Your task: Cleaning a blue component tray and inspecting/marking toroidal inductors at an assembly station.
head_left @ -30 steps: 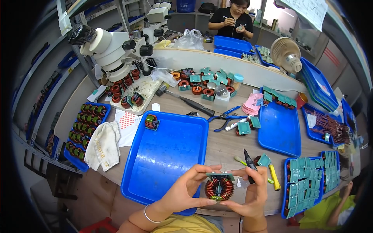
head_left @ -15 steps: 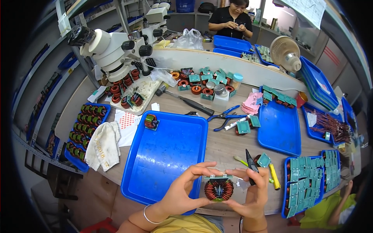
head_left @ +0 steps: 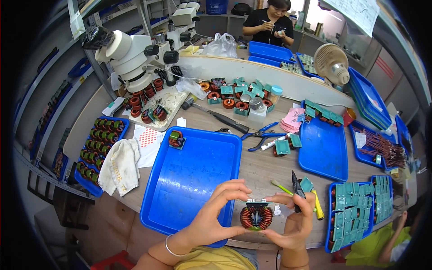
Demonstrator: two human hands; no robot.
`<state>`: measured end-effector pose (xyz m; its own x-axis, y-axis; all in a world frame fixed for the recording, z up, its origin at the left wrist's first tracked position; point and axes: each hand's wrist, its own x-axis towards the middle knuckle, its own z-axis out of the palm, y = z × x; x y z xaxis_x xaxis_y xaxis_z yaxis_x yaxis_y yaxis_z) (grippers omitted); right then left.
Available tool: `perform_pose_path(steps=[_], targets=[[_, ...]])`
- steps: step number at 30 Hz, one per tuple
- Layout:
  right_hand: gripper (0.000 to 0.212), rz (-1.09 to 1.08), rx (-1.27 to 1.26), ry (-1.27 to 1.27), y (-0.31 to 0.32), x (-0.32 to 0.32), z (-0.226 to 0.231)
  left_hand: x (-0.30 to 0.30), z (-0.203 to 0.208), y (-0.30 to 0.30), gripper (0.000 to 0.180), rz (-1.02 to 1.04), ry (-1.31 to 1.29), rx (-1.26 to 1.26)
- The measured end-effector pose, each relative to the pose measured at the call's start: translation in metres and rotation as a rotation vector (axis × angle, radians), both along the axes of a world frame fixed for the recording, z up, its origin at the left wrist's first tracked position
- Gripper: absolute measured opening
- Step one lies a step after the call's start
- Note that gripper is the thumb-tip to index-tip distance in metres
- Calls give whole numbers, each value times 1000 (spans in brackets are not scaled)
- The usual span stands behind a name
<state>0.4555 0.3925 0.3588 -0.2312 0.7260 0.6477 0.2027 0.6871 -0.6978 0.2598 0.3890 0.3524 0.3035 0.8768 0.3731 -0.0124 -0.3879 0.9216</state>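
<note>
Between both hands, over the bench's front edge, is a copper-wound toroidal coil (head_left: pixel 256 218) with a small green circuit board along its top. My left hand (head_left: pixel 218 216) grips it from the left, fingers at the board and thumb beneath. From the right my right hand (head_left: pixel 294 225) holds the same coil, its index finger at the board and its thumb low. A black pointed tool (head_left: pixel 297 185) also sticks up from the right hand; its lower part is hidden. Left of the hands lies a large blue tray (head_left: pixel 193 180), with one coil (head_left: pixel 176 139) in its far-left corner.
A microscope (head_left: pixel 130 58), hammer (head_left: pixel 216 116), blue-handled pliers (head_left: pixel 263 135) and jar (head_left: pixel 256 108) stand or lie farther back. Right of me, blue trays hold board-topped coils (head_left: pixel 353 207); a yellow cutter (head_left: pixel 318 204) is near. A person (head_left: pixel 270 27) works across the partition.
The coil and both hands have shifted slightly right, and the coil is tilted a little differently. The black tool has moved right with my right hand. Across the partition, the person's hands have moved.
</note>
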Motion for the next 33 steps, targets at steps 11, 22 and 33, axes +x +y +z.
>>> perform_pose_path(steps=[11, 22, 33], targets=[[88, -54, 30, -135, 10, -4, -12, -4, 4, -4, 48, 207, 515, 397], [61, -197, -155, 49, 30, 13, -4, -47, 9, 36, 53, 357, 762, 438], [43, -623, -192, 56, 60, 70, -16, -123, -54, 122, 47, 623, 1126, 367]])
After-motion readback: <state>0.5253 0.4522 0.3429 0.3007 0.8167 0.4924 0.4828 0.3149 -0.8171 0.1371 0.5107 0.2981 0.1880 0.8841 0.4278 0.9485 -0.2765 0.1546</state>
